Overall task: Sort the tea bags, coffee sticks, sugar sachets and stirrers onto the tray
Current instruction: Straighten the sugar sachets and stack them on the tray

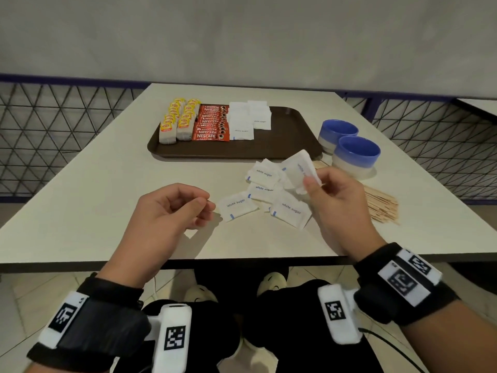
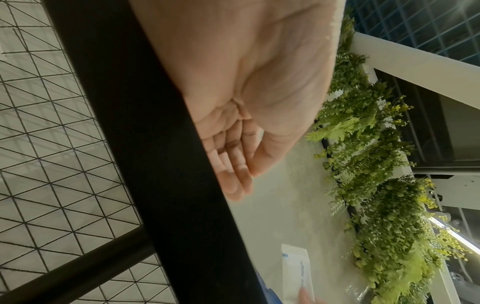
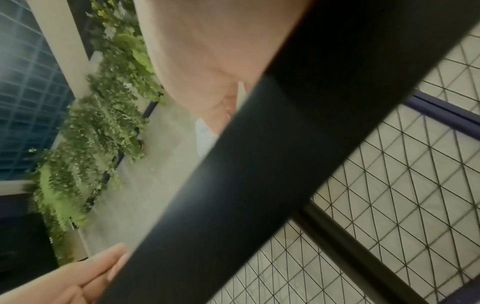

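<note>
A brown tray point(image 1: 290, 130) holds yellow-tagged tea bags point(image 1: 176, 122), red coffee sticks point(image 1: 212, 123) and white sugar sachets point(image 1: 248, 118) in rows. Several loose sugar sachets point(image 1: 265, 195) lie on the table in front of the tray. My right hand point(image 1: 338, 200) pinches a small stack of sugar sachets point(image 1: 300, 169) above them. My left hand point(image 1: 174, 211) hovers with loosely curled fingers and holds nothing, just left of a loose sachet point(image 1: 236, 205). Wooden stirrers point(image 1: 382, 204) lie in a pile to the right, partly hidden by my right hand.
Two blue-and-white cups point(image 1: 349, 145) stand right of the tray, near the stirrers. The table point(image 1: 80, 205) ends at a front edge just under my wrists. A wire mesh fence point(image 1: 53, 130) runs behind and beside the table. My legs and shoes show below.
</note>
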### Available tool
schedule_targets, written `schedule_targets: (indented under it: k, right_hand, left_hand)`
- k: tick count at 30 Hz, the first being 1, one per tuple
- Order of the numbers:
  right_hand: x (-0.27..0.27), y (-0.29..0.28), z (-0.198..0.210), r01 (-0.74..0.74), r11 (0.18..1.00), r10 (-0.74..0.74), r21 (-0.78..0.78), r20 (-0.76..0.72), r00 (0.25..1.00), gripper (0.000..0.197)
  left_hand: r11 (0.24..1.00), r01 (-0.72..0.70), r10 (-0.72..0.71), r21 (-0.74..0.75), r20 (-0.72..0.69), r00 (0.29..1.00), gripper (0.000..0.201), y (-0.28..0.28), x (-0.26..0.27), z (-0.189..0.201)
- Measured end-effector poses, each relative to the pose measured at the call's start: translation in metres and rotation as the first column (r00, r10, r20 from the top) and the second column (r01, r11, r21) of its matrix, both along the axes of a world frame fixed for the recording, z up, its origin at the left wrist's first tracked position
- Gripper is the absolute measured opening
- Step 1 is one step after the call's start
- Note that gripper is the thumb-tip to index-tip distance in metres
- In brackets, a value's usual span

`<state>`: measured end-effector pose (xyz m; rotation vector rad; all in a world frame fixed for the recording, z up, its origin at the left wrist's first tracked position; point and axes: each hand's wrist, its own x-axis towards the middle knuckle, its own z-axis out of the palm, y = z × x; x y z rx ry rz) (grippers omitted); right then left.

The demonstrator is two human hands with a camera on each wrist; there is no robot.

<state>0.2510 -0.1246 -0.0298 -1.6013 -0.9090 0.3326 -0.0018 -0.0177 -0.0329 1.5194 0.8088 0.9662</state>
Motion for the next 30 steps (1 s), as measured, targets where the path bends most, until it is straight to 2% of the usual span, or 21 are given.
schedule_targets:
  k: [3, 5, 6, 7, 10, 12, 14, 16, 19, 22, 27, 30]
  right_hand:
    - [0.006, -0.018, 0.011, -0.074, 0.989, 0.071, -0.132, -0.028, 0.997, 0.01]
    - [0.008, -0.029, 0.022, -0.221, 0.932, 0.221, -0.287, -0.031, 0.975, 0.008]
    - [0.008, -0.031, 0.025, -0.243, 0.897, 0.264, -0.37, 0.005, 0.965, 0.004]
    - [0.008, -0.032, 0.027, -0.209, 0.874, 0.267, -0.439, 0.073, 0.961, 0.003]
    - [0.001, -0.026, 0.027, -0.02, 0.833, 0.219, -0.554, 0.296, 0.93, 0.03]
    - [-0.006, -0.023, 0.027, 0.038, 0.795, 0.26, -0.605, 0.396, 0.881, 0.05]
    - [-0.009, -0.022, 0.025, 0.076, 0.771, 0.289, -0.632, 0.453, 0.843, 0.06]
    - [-0.01, -0.02, 0.025, 0.092, 0.765, 0.284, -0.637, 0.463, 0.839, 0.061]
    - [-0.014, -0.02, 0.027, 0.105, 0.765, 0.248, -0.635, 0.441, 0.862, 0.047]
    - [-0.02, -0.023, 0.027, 0.059, 0.809, 0.249, -0.584, 0.432, 0.867, 0.035]
    - [-0.027, -0.029, 0.022, -0.126, 0.919, 0.276, -0.374, 0.382, 0.882, 0.026]
    - [-0.041, -0.021, 0.017, -0.365, 0.914, 0.393, -0.175, 0.171, 0.903, 0.026]
  left_hand:
    - [1.0, 0.003, -0.003, 0.0, 0.003, 1.0, 0.015, 0.002, 0.0, -0.001]
    - [1.0, 0.007, -0.007, -0.001, 0.008, 1.0, 0.015, 0.003, 0.001, -0.002]
    - [1.0, 0.008, -0.008, -0.001, 0.012, 1.0, 0.015, 0.003, 0.001, -0.002]
    - [1.0, 0.01, -0.01, -0.003, 0.016, 1.0, 0.015, 0.003, 0.001, -0.001]
    - [1.0, 0.013, -0.012, -0.009, 0.032, 0.999, 0.015, 0.003, 0.001, -0.002]
    - [1.0, 0.011, -0.011, -0.009, 0.034, 0.999, 0.015, 0.003, 0.0, -0.002]
    - [1.0, 0.01, -0.01, 0.002, 0.022, 1.0, 0.014, 0.003, 0.0, -0.003]
    - [1.0, 0.015, -0.016, 0.009, 0.015, 1.0, 0.014, 0.003, 0.0, -0.004]
    - [1.0, 0.024, -0.024, 0.015, 0.006, 1.0, 0.015, 0.003, 0.0, -0.003]
    - [0.999, 0.035, -0.035, 0.01, 0.014, 0.999, 0.014, 0.003, 0.0, -0.003]
    - [0.996, 0.086, -0.085, -0.015, 0.029, 0.996, 0.01, -0.003, 0.0, 0.004]
    - [0.989, 0.149, -0.149, 0.0, 0.013, 0.989, 0.02, -0.005, -0.001, 0.008]
